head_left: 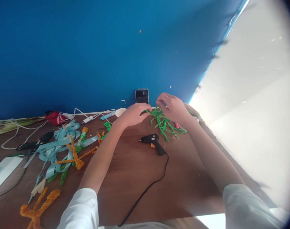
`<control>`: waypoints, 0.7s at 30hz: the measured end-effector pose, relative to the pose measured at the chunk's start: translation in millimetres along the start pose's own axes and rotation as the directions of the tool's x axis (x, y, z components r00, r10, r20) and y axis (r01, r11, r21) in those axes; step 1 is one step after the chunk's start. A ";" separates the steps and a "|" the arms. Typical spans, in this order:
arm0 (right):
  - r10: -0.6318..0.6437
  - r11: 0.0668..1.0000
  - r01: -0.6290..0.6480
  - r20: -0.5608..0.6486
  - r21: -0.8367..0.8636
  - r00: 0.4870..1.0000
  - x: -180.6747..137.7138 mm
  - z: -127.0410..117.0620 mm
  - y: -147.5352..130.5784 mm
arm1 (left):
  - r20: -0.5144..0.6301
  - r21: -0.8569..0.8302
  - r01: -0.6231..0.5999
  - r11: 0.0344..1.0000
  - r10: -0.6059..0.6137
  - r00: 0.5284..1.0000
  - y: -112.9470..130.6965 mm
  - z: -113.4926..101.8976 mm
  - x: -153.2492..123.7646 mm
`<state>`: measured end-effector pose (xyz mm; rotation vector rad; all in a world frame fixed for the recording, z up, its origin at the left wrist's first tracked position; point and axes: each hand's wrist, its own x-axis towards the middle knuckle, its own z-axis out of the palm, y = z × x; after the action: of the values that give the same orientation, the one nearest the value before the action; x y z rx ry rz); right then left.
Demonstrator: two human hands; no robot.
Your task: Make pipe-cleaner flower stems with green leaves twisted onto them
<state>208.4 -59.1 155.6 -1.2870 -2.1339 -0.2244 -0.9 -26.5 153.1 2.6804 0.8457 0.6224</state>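
Both my hands reach to the back of the brown table, near the blue wall. My left hand (135, 114) is closed, with a bit of green pipe cleaner showing at its fingertips. Fingers bent into a pinch, my right hand (171, 106) grips the end of a green pipe cleaner above a tangled pile of green pipe cleaners (164, 123). How the held pieces join the pile is hard to make out. A black glue gun (151, 139) lies in front of the hands, nozzle to the left and cord running toward me.
A phone (142, 96) leans on the wall. Orange pipe-cleaner figures (78, 161) and light blue ribbon (48, 151) cover the left side. Behind them lie a red object (54, 117), white cables (88, 119) and a second black glue gun (36, 142). A white box (6, 173) sits at far left.
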 end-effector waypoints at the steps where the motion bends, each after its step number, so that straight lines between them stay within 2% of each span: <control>1: 0.029 0.999 -0.031 0.030 0.043 0.999 -0.1 1.0 1.8 | 0.026 0.009 -0.019 1.000 0.018 0.999 -1.7 -0.6 -0.2; 4: 0.072 0.975 -0.107 0.181 0.194 0.981 -1.0 1.0 5.9 | 0.080 0.013 -0.070 0.997 0.069 0.994 -6.8 0.2 0.6; 6: 0.094 0.941 -0.170 0.257 0.292 0.962 -1.4 -1.1 7.5 | 0.097 -0.044 -0.100 0.994 0.104 0.990 -8.4 1.8 1.7; 10: 0.136 0.866 -0.267 0.314 0.424 0.940 -0.6 -6.9 6.6 | 0.044 -0.188 -0.113 0.976 0.123 0.991 -4.7 2.4 3.3; 13: 0.109 0.837 -0.263 0.324 0.481 0.940 0.2 -10.6 3.5 | -0.025 -0.303 -0.104 0.947 0.101 0.995 2.0 0.5 2.8; 15: 0.092 0.843 -0.230 0.292 0.487 0.952 0.5 -11.8 3.2 | -0.066 -0.389 -0.051 0.920 0.027 0.997 5.6 0.0 2.4; 17: 0.110 0.852 -0.213 0.235 0.477 0.966 0.5 -11.5 5.4 | -0.104 -0.475 0.040 0.879 -0.101 0.989 6.6 1.4 3.0; 19: 0.144 0.862 -0.215 0.185 0.459 0.972 0.8 -9.6 8.6 | -0.149 -0.560 0.110 0.821 -0.231 0.961 4.7 5.3 5.1; 21: 0.155 0.877 -0.207 0.153 0.433 0.976 1.2 -6.7 10.5 | -0.198 -0.631 0.130 0.764 -0.320 0.926 0.8 11.7 8.4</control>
<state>219.8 -55.9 159.8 -1.2288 -1.9807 0.4104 11.2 -23.5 145.8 1.8889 0.8416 1.0457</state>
